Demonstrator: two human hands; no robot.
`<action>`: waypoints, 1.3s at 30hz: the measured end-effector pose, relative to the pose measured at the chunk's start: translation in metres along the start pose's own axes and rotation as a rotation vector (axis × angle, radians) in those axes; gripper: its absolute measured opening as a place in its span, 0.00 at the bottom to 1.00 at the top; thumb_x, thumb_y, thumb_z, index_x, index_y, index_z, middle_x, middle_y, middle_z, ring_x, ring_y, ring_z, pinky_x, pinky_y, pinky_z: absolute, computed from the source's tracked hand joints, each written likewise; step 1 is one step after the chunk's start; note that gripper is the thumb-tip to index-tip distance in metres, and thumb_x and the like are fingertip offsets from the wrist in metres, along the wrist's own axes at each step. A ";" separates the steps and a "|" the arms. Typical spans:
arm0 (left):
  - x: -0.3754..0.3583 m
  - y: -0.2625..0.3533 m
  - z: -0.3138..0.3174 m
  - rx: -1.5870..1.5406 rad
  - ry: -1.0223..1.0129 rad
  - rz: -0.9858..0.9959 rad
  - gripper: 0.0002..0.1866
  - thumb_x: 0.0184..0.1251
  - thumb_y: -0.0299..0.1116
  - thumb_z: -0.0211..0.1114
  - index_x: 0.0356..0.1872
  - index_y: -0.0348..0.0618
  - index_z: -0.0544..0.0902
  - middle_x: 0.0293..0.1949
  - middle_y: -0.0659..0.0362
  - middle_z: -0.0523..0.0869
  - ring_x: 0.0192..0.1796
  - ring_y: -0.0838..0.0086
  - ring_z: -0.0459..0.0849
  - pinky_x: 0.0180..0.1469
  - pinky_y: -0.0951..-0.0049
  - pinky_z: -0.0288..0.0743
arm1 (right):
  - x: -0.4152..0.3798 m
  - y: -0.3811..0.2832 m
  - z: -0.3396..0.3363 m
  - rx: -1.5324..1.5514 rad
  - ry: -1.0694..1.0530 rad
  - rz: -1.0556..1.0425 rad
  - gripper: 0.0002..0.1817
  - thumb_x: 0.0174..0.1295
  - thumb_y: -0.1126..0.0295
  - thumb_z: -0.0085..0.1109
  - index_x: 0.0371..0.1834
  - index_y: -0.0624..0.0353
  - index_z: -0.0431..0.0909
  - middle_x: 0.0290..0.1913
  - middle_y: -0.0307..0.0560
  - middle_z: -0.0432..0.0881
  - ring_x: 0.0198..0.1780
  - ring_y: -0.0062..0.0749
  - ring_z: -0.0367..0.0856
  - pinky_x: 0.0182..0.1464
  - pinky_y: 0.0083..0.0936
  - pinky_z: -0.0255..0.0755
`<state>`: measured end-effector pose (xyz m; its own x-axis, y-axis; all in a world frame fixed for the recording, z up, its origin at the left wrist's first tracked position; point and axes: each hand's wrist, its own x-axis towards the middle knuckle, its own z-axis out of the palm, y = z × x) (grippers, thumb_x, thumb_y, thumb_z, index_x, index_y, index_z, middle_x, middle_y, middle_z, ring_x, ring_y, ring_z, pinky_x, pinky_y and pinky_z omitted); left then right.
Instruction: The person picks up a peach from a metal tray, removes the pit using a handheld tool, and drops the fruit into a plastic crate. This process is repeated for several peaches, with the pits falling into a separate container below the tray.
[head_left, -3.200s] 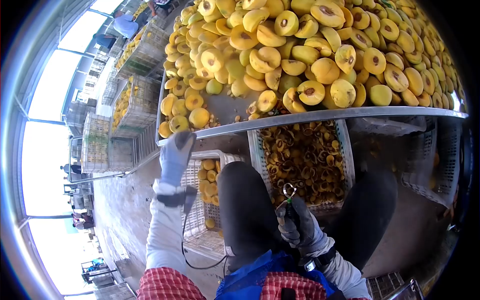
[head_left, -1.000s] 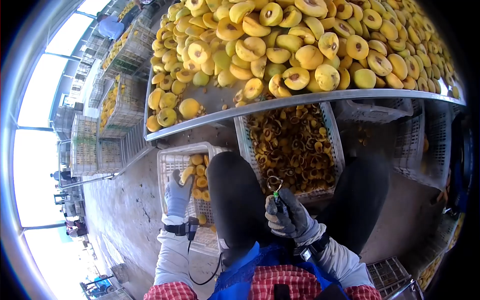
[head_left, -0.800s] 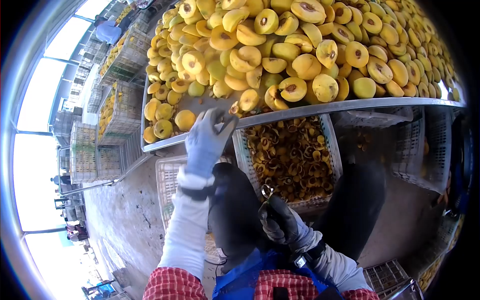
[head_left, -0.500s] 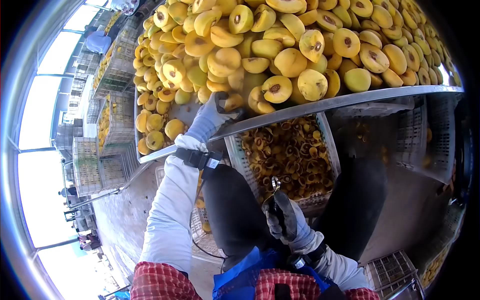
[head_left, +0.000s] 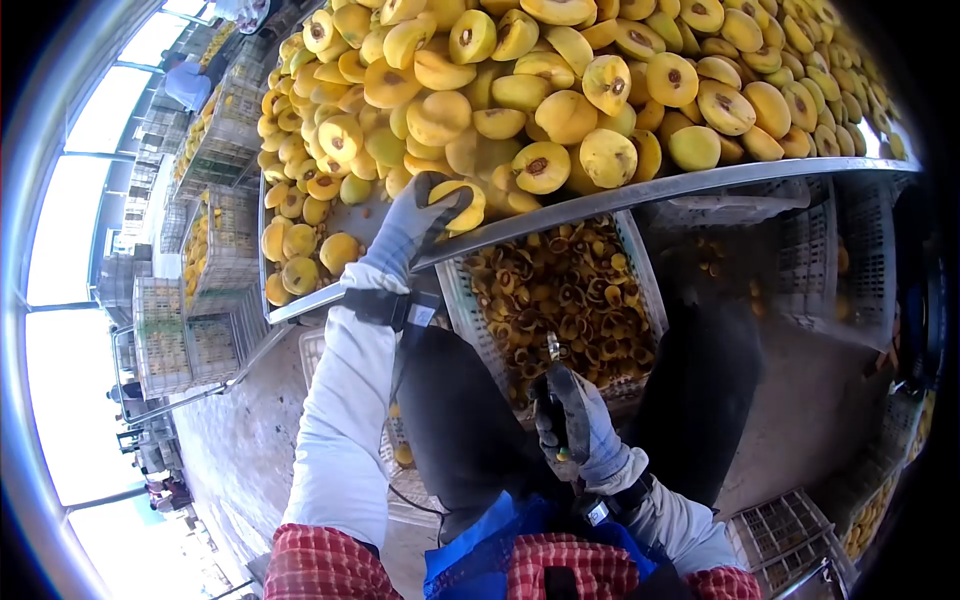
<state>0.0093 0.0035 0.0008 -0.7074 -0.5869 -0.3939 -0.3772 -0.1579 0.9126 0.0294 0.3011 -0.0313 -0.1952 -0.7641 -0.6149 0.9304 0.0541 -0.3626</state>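
At the near edge of the metal table (head_left: 600, 204), my gloved left hand (head_left: 408, 222) has its thumb and fingers closed round a yellow peach half (head_left: 461, 206). Beside and beyond it lies a big heap of halved peaches (head_left: 440, 118), several with brown pit hollows facing up. Lower down, between my knees, my gloved right hand (head_left: 582, 428) grips a pitting knife (head_left: 553, 346) by its dark handle. Its metal loop points up, and the fingers cover most of the handle. Under the table edge stands a white crate (head_left: 642, 270) holding ring-shaped peach scraps (head_left: 560, 290).
Stacked plastic crates (head_left: 165, 335) with peaches stand to the left along the floor. Further crates (head_left: 865, 265) are under the table at right, and another crate (head_left: 785, 535) is at lower right. A person in a blue top (head_left: 188, 85) is at the far upper left.
My left hand has taken hold of a peach half at the table edge and lifted it slightly. The right hand with the pitting knife has risen a little, and the view has shifted slightly.
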 end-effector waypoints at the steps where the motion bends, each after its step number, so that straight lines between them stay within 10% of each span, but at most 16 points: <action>1: -0.009 -0.001 -0.002 -0.102 -0.016 0.101 0.17 0.64 0.28 0.64 0.52 0.35 0.74 0.41 0.59 0.81 0.40 0.81 0.80 0.38 0.80 0.77 | 0.000 -0.004 0.003 -0.014 0.018 -0.080 0.22 0.67 0.47 0.52 0.35 0.58 0.74 0.18 0.34 0.69 0.13 0.17 0.63 0.14 0.14 0.57; 5: -0.093 -0.034 0.035 0.028 0.066 0.351 0.15 0.65 0.21 0.59 0.53 0.31 0.75 0.46 0.55 0.82 0.48 0.77 0.79 0.53 0.78 0.74 | -0.003 -0.017 0.016 -0.339 0.012 -0.470 0.12 0.68 0.62 0.53 0.37 0.61 0.72 0.22 0.40 0.75 0.21 0.26 0.74 0.20 0.22 0.65; 7: -0.134 -0.034 0.062 0.136 0.009 0.284 0.14 0.69 0.32 0.59 0.50 0.34 0.78 0.45 0.56 0.83 0.45 0.78 0.80 0.50 0.78 0.73 | 0.002 -0.011 0.017 -1.085 0.129 -1.241 0.08 0.65 0.70 0.55 0.39 0.63 0.70 0.26 0.51 0.78 0.28 0.42 0.81 0.27 0.33 0.71; 11: -0.167 -0.048 0.097 -0.223 0.215 0.218 0.20 0.73 0.46 0.54 0.49 0.37 0.77 0.40 0.59 0.82 0.42 0.77 0.80 0.47 0.77 0.75 | -0.009 -0.008 0.017 -0.879 0.060 -0.625 0.09 0.63 0.70 0.54 0.42 0.64 0.71 0.28 0.58 0.78 0.30 0.51 0.80 0.30 0.36 0.70; 17: -0.182 -0.058 0.105 -0.330 0.195 0.193 0.22 0.74 0.46 0.53 0.49 0.34 0.77 0.39 0.57 0.83 0.41 0.77 0.80 0.45 0.79 0.75 | -0.006 0.022 0.010 -0.812 -0.010 -0.855 0.12 0.67 0.64 0.53 0.42 0.64 0.72 0.25 0.52 0.77 0.27 0.45 0.79 0.30 0.31 0.70; 22: -0.187 -0.068 0.093 -0.178 0.031 0.179 0.21 0.74 0.46 0.53 0.46 0.34 0.79 0.38 0.55 0.84 0.38 0.75 0.82 0.43 0.78 0.76 | -0.021 0.015 -0.008 0.399 -0.762 0.391 0.28 0.68 0.40 0.41 0.35 0.55 0.73 0.19 0.36 0.69 0.15 0.19 0.64 0.17 0.17 0.57; 24: -0.190 -0.080 0.091 -0.421 0.052 -0.010 0.23 0.73 0.48 0.54 0.46 0.34 0.79 0.36 0.56 0.84 0.38 0.73 0.83 0.42 0.77 0.76 | -0.022 0.030 -0.008 0.570 -0.801 0.458 0.29 0.67 0.38 0.41 0.35 0.55 0.73 0.18 0.34 0.66 0.14 0.19 0.61 0.14 0.18 0.56; 27: -0.202 -0.137 0.055 0.068 0.407 0.150 0.18 0.69 0.39 0.57 0.50 0.33 0.74 0.40 0.51 0.82 0.41 0.64 0.83 0.43 0.70 0.77 | -0.026 0.018 -0.003 0.592 -0.763 0.385 0.29 0.68 0.38 0.39 0.34 0.55 0.73 0.18 0.34 0.65 0.13 0.19 0.61 0.13 0.17 0.54; 30: -0.223 -0.110 -0.019 -0.260 0.554 0.283 0.18 0.69 0.34 0.59 0.54 0.34 0.73 0.44 0.46 0.82 0.44 0.62 0.83 0.46 0.69 0.78 | -0.015 0.021 -0.021 0.540 -0.618 0.321 0.29 0.68 0.39 0.39 0.35 0.56 0.73 0.18 0.34 0.65 0.13 0.19 0.60 0.12 0.17 0.53; 31: -0.216 -0.130 -0.062 0.132 0.704 0.324 0.17 0.67 0.33 0.61 0.53 0.35 0.75 0.43 0.45 0.83 0.45 0.63 0.84 0.47 0.68 0.77 | -0.015 0.020 -0.021 0.450 -0.572 0.283 0.29 0.68 0.39 0.39 0.35 0.56 0.73 0.18 0.34 0.65 0.12 0.19 0.60 0.12 0.17 0.54; 32: -0.219 -0.105 -0.070 0.830 0.702 0.156 0.17 0.66 0.34 0.63 0.52 0.37 0.77 0.43 0.50 0.83 0.46 0.67 0.84 0.47 0.71 0.77 | -0.017 0.017 -0.018 0.381 -0.546 0.263 0.28 0.69 0.40 0.39 0.36 0.57 0.73 0.18 0.34 0.65 0.12 0.18 0.59 0.12 0.16 0.54; 34: -0.205 -0.097 -0.075 1.211 0.628 0.138 0.17 0.65 0.33 0.64 0.52 0.38 0.77 0.42 0.51 0.83 0.45 0.68 0.85 0.45 0.72 0.77 | -0.019 0.011 -0.009 0.252 -0.494 0.222 0.26 0.70 0.43 0.40 0.38 0.57 0.74 0.16 0.35 0.65 0.12 0.17 0.58 0.11 0.14 0.54; 36: -0.166 -0.055 -0.022 0.724 0.594 0.320 0.20 0.62 0.35 0.66 0.53 0.38 0.77 0.43 0.49 0.83 0.46 0.64 0.85 0.45 0.69 0.76 | -0.015 0.008 -0.005 0.187 -0.452 0.162 0.24 0.71 0.45 0.41 0.38 0.57 0.74 0.17 0.35 0.66 0.12 0.17 0.59 0.13 0.14 0.55; 39: -0.090 -0.006 0.032 0.800 0.394 0.405 0.28 0.58 0.43 0.68 0.57 0.39 0.74 0.49 0.46 0.81 0.51 0.59 0.82 0.52 0.65 0.74 | -0.010 0.006 -0.003 0.078 -0.341 0.016 0.22 0.71 0.48 0.44 0.38 0.57 0.73 0.18 0.35 0.67 0.13 0.17 0.60 0.14 0.13 0.56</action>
<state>0.0558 0.0825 0.0272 -0.6771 -0.7243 0.1299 -0.5467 0.6134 0.5700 0.0356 0.3109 -0.0290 -0.0775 -0.9350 -0.3462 0.9560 0.0288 -0.2919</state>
